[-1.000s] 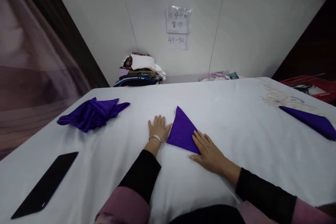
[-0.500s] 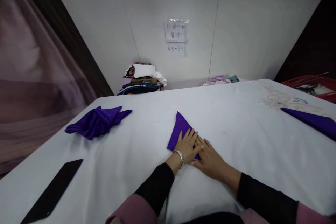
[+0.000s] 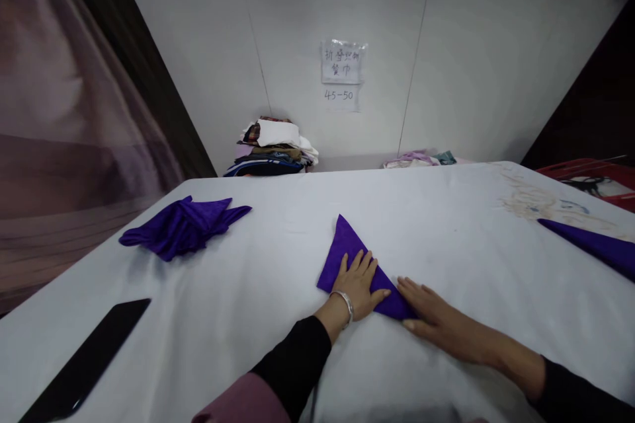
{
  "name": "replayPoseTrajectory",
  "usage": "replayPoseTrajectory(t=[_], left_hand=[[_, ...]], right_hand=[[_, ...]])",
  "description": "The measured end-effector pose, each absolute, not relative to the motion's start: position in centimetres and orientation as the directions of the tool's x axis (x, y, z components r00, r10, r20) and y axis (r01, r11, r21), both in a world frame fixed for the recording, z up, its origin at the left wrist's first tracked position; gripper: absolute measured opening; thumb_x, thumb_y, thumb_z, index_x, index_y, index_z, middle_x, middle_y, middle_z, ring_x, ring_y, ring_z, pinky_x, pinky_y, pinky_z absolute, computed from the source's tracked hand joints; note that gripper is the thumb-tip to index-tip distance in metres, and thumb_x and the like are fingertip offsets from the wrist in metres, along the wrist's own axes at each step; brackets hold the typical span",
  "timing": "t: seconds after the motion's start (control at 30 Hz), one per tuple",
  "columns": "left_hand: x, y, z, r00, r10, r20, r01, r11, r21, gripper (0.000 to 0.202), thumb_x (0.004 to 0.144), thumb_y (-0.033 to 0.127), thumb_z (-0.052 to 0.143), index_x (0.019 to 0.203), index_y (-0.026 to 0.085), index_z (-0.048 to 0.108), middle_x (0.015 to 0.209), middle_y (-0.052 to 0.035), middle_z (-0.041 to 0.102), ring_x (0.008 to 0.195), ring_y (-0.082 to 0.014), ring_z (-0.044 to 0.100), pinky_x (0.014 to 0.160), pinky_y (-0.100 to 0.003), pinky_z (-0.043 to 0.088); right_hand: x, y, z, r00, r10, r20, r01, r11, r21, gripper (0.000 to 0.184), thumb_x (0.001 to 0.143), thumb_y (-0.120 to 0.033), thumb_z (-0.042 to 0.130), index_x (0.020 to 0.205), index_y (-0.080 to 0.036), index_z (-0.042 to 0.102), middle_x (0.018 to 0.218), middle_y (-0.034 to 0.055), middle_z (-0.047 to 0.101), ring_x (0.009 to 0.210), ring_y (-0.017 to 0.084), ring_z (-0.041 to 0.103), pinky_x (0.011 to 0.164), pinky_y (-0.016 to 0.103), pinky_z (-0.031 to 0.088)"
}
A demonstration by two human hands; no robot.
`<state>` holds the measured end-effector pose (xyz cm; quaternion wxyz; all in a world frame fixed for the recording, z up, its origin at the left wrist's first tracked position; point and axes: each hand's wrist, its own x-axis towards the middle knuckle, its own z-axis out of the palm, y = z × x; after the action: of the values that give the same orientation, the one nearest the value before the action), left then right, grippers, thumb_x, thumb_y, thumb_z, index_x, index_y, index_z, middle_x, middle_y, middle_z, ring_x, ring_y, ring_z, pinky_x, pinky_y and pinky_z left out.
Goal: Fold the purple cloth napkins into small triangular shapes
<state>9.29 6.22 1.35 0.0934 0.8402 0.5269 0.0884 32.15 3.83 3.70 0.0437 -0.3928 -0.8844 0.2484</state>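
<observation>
A purple cloth folded into a triangle [image 3: 344,248] lies on the white table [image 3: 446,231] in front of me. My left hand [image 3: 358,283], with a silver bracelet on the wrist, lies flat on the triangle's near part with fingers spread. My right hand [image 3: 430,310] rests flat on the table at the triangle's right corner, fingers stretched out and touching the cloth's edge.
A crumpled pile of purple cloths [image 3: 181,226] sits at the table's left. Another folded purple cloth [image 3: 592,246] lies at the right edge. A black phone [image 3: 82,363] lies near left. Folded fabrics [image 3: 272,149] are stacked by the wall under a paper note [image 3: 342,63].
My left hand moved from the table beside the cloth onto the triangle. My right hand slid rightwards along the cloth to its right corner.
</observation>
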Motion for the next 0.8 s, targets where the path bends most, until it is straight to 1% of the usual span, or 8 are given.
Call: replayPoseTrajectory(t=[0.13,0.2,0.27,0.37,0.43,0.53,0.67,0.8], left_hand=[[9.3,6.3,1.5,0.433,0.9,0.043,0.859,-0.427,0.282,0.076,0.084,0.067,0.018,0.142,0.019,0.023,0.15,-0.0077,0.02,0.138,-0.0257,0.008,0.109,-0.056,0.003],[9.3,6.2,1.7,0.438,0.898,0.035,0.856,-0.428,0.29,0.076,0.083,0.067,0.02,0.142,0.019,0.022,0.149,-0.0077,0.022,0.138,-0.0264,0.008,0.109,-0.056,0.002],[9.4,6.2,1.9,0.444,0.895,0.044,0.849,-0.436,0.298,0.074,0.084,0.067,0.023,0.142,0.021,0.021,0.149,-0.0069,0.025,0.138,-0.026,0.009,0.11,-0.055,0.001],[9.3,6.0,2.1,0.436,0.898,0.064,0.843,-0.432,0.32,0.072,0.084,0.065,0.024,0.142,0.022,0.02,0.148,-0.0067,0.028,0.137,-0.0245,0.012,0.11,-0.055,0.002],[9.3,6.0,2.0,0.425,0.903,0.067,0.842,-0.421,0.337,0.073,0.084,0.065,0.024,0.143,0.022,0.019,0.147,-0.0069,0.028,0.137,-0.0245,0.014,0.11,-0.055,0.004],[9.2,6.0,1.7,0.42,0.905,0.063,0.841,-0.414,0.347,0.075,0.083,0.067,0.025,0.143,0.022,0.019,0.148,-0.007,0.025,0.137,-0.0257,0.013,0.11,-0.055,0.005],[9.3,6.1,1.5,0.42,0.906,0.051,0.845,-0.411,0.342,0.077,0.082,0.067,0.026,0.144,0.02,0.017,0.149,-0.0081,0.023,0.138,-0.0261,0.01,0.11,-0.054,0.003],[9.4,6.1,1.6,0.425,0.905,0.028,0.852,-0.41,0.325,0.077,0.083,0.065,0.028,0.144,0.019,0.015,0.15,-0.008,0.021,0.138,-0.0262,0.006,0.11,-0.055,0.002]], right_hand=[[29.3,7.7,5.8,-0.636,0.769,0.061,0.66,0.583,-0.474,0.067,0.089,-0.057,0.033,0.145,-0.025,0.012,0.151,0.0047,0.012,0.137,0.022,0.009,0.111,0.045,0.012],[26.1,10.3,6.2,-0.63,0.763,0.147,0.635,0.615,-0.467,0.068,0.09,-0.058,0.028,0.145,-0.021,0.015,0.151,0.0078,0.013,0.138,0.022,0.009,0.11,0.044,0.015],[22.5,13.0,6.0,-0.649,0.74,0.178,0.618,0.649,-0.443,0.072,0.088,-0.061,0.028,0.145,-0.017,0.018,0.15,0.0116,0.013,0.138,0.023,0.008,0.11,0.045,0.016],[18.1,16.4,4.9,-0.719,0.679,0.149,0.597,0.713,-0.368,0.077,0.087,-0.064,0.026,0.144,-0.014,0.018,0.15,0.0142,0.01,0.138,0.026,0.005,0.109,0.045,0.012],[16.3,18.2,3.9,-0.753,0.654,0.078,0.6,0.73,-0.328,0.079,0.086,-0.065,0.024,0.145,-0.013,0.016,0.15,0.0146,0.009,0.138,0.026,0.004,0.109,0.046,0.01],[15.4,19.9,2.7,-0.766,0.643,-0.005,0.616,0.732,-0.29,0.08,0.085,-0.068,0.018,0.145,-0.015,0.016,0.151,0.0132,0.011,0.138,0.027,0.004,0.109,0.048,0.007],[15.2,21.2,2.2,-0.765,0.644,-0.003,0.624,0.74,-0.25,0.082,0.082,-0.072,0.013,0.145,-0.019,0.015,0.151,0.0105,0.008,0.138,0.027,0.001,0.108,0.048,0.003],[14.7,22.4,2.1,-0.74,0.672,-0.006,0.654,0.717,-0.241,0.083,0.082,-0.073,0.01,0.145,-0.019,0.013,0.152,0.0117,0.006,0.138,0.027,0.002,0.108,0.048,0.002]])
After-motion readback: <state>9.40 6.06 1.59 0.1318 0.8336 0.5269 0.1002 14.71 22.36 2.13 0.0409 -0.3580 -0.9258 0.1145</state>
